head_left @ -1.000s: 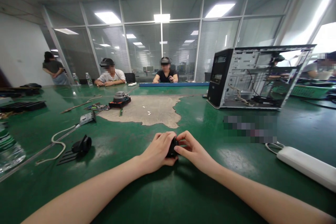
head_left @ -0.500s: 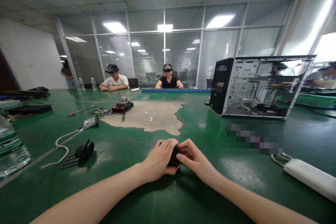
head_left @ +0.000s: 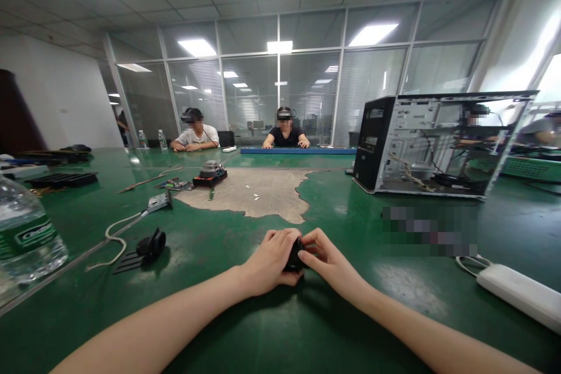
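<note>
Between my hands, low over the green table (head_left: 245, 327), is a small dark object (head_left: 294, 258), mostly covered by fingers, so its kind does not show. My left hand (head_left: 272, 260) is wrapped round it from the left. From the right, the thumb and fingers of my right hand (head_left: 323, 254) pinch its near side. To the left lies a black plastic part (head_left: 151, 244) with a round piece and several long prongs. Behind it a metal bracket (head_left: 160, 201) rests on the table with a pale cable (head_left: 114, 236) beside it.
An open computer case (head_left: 374, 146) stands at the right, a white power strip (head_left: 519, 292) nearer. A water bottle (head_left: 30, 239) is at the left edge. A black-and-red device (head_left: 210, 174) sits on the bare tan patch (head_left: 263, 187). Two people sit across the table.
The whole view has shifted slightly, so things on the table appear further right. My hands keep their hold on the dark object, with little change in the fingers.
</note>
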The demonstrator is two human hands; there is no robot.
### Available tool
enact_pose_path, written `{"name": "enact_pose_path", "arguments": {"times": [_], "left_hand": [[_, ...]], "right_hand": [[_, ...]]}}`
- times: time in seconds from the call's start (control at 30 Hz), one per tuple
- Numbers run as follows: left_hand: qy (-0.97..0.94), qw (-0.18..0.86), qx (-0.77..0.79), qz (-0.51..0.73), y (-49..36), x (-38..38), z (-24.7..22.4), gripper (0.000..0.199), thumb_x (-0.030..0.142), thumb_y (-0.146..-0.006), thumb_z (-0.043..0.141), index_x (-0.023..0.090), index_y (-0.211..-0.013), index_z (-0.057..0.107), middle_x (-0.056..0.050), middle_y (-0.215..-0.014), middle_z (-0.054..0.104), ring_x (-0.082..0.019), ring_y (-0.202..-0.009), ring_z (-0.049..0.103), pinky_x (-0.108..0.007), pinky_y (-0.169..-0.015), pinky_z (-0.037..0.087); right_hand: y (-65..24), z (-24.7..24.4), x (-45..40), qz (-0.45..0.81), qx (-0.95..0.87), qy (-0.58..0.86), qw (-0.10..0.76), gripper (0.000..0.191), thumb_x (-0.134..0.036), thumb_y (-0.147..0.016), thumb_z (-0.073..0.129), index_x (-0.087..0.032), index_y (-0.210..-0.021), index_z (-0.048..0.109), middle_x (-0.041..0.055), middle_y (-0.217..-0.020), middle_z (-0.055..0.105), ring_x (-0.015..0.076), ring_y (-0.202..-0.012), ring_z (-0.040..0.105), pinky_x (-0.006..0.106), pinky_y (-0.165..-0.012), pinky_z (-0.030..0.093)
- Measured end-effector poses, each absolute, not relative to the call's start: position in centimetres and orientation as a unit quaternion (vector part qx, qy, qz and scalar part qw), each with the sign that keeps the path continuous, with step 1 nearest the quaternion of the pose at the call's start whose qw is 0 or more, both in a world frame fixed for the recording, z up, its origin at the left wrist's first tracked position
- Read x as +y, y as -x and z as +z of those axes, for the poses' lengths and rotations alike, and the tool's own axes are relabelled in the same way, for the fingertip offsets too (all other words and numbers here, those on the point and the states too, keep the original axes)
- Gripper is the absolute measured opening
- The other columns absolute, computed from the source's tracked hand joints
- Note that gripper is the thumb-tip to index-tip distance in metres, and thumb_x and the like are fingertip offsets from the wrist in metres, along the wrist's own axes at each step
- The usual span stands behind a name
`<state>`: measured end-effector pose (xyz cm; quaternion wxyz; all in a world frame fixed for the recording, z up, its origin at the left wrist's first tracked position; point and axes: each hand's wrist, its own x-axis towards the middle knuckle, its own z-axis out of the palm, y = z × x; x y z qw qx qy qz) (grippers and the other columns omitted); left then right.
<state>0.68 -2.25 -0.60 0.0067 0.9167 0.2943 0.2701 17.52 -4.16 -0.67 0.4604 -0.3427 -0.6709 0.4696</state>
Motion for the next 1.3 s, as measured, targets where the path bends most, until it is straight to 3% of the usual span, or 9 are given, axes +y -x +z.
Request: {"name": "enact_pose_path", "arguments": {"times": [0.1,0.3,0.67,0.83,1.0,1.3], "left_hand": [[-0.917,0.006,0.295,0.268,-0.69,-2.28,-0.56,0.062,0.022,-0.066,0.063,0.019,-0.118,0.028,-0.009,-0.114,0.048,-0.024,-0.106,0.045,-0.038,-0.088,0.032],[-0.919,0.007,0.294,0.262,-0.70,-2.40,-0.34,0.059,0.019,-0.066,0.061,0.019,-0.116,0.030,-0.009,-0.114,0.047,-0.024,-0.104,0.045,-0.038,-0.087,0.033],[-0.919,0.010,0.284,0.273,-0.63,-2.35,-0.36,0.060,0.017,-0.066,0.060,0.020,-0.117,0.030,-0.008,-0.115,0.048,-0.023,-0.105,0.046,-0.037,-0.087,0.034],[-0.919,0.008,0.282,0.276,-0.62,-2.35,-0.38,0.060,0.017,-0.066,0.060,0.019,-0.117,0.029,-0.008,-0.114,0.049,-0.023,-0.104,0.046,-0.038,-0.087,0.034],[-0.918,0.014,0.285,0.277,-0.70,-2.23,-0.59,0.062,0.016,-0.065,0.061,0.020,-0.117,0.029,-0.007,-0.114,0.048,-0.022,-0.105,0.046,-0.037,-0.088,0.033],[-0.919,0.018,0.282,0.276,-0.67,-2.35,-0.29,0.059,0.015,-0.065,0.059,0.020,-0.117,0.029,-0.008,-0.114,0.048,-0.023,-0.105,0.046,-0.038,-0.087,0.033]], "right_hand": [[-17.60,-0.63,-4.33,0.468,-0.673,0.360,0.445,0.028,-0.038,-0.075,0.059,-0.020,-0.090,0.044,0.0024,-0.091,0.052,0.0166,-0.085,0.055,0.033,-0.075,0.046],[-17.78,-0.30,-4.86,0.471,-0.683,0.331,0.449,0.030,-0.034,-0.070,0.065,-0.021,-0.084,0.042,-0.0008,-0.085,0.053,0.0154,-0.082,0.056,0.030,-0.070,0.047],[-17.59,-0.63,-4.50,0.449,-0.683,0.373,0.440,0.023,-0.037,-0.077,0.056,-0.020,-0.089,0.046,0.0005,-0.085,0.055,0.0148,-0.079,0.057,0.030,-0.070,0.048],[-17.74,-0.36,-5.02,0.431,-0.708,0.339,0.445,0.023,-0.031,-0.075,0.060,-0.021,-0.089,0.044,-0.0002,-0.087,0.055,0.0149,-0.086,0.056,0.029,-0.076,0.047],[-17.68,-0.83,-4.35,0.442,-0.685,0.356,0.458,0.019,-0.036,-0.079,0.054,-0.021,-0.085,0.043,-0.0015,-0.078,0.055,0.0139,-0.077,0.057,0.027,-0.068,0.047],[-17.79,-0.62,-4.73,0.390,-0.729,0.345,0.444,0.020,-0.029,-0.076,0.059,-0.021,-0.089,0.046,0.0003,-0.089,0.055,0.0158,-0.087,0.055,0.031,-0.078,0.046]]}}
